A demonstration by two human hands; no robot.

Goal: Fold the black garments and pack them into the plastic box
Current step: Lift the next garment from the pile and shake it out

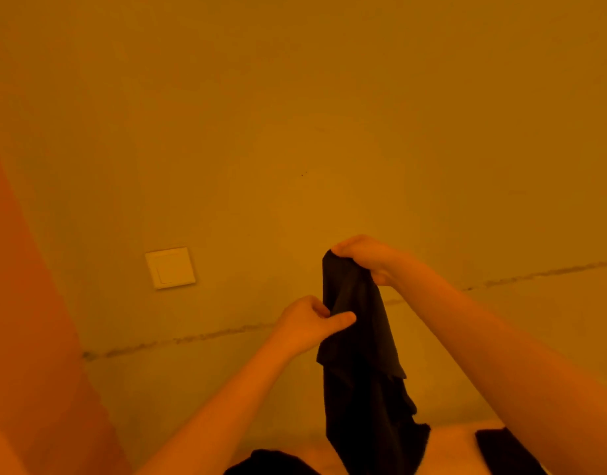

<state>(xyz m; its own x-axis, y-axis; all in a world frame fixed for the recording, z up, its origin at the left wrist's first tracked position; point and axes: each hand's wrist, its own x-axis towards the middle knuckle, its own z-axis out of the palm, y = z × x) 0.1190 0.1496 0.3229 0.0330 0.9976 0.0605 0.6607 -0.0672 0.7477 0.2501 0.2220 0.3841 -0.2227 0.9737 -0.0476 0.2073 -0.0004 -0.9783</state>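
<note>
A black garment (360,365) hangs in the air in front of a wall, bunched at the top and falling loose toward the bottom edge of the view. My right hand (367,257) grips its top end from the right. Lower down, my left hand (312,323) pinches the garment's left edge between thumb and fingers. Another black garment (267,462) lies at the bottom centre, and a further dark piece (504,450) lies at the bottom right. No plastic box is in view.
A plain wall fills most of the view, with a light switch (170,268) on it to the left of my hands. A curtain-like orange surface (28,337) runs down the left side. A pale surface (456,437) shows under the garments at the bottom.
</note>
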